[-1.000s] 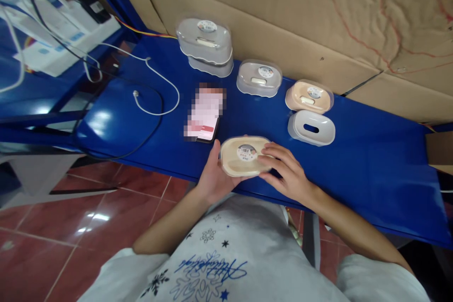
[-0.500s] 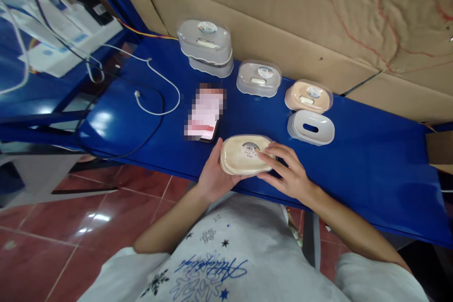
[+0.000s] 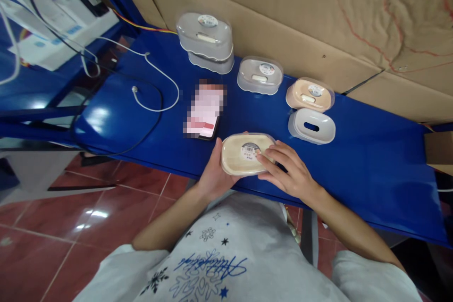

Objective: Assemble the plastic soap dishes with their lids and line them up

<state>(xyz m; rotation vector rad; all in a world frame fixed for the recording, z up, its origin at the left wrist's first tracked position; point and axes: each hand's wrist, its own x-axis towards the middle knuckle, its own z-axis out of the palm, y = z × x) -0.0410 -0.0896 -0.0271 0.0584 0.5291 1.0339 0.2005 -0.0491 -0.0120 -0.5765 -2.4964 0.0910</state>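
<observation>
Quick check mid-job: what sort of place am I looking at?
Probably an improvised indoor workstation, though I can't tell whether in a home, shop or workshop. A narrow blue table stands against brown cardboard-like sheeting, above a red tiled floor.

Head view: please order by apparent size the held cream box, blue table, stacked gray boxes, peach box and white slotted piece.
1. Blue table
2. Stacked gray boxes
3. Cream box, partly covered by right-hand fingers
4. Peach box and white slotted piece: these look alike, so unranked.
</observation>
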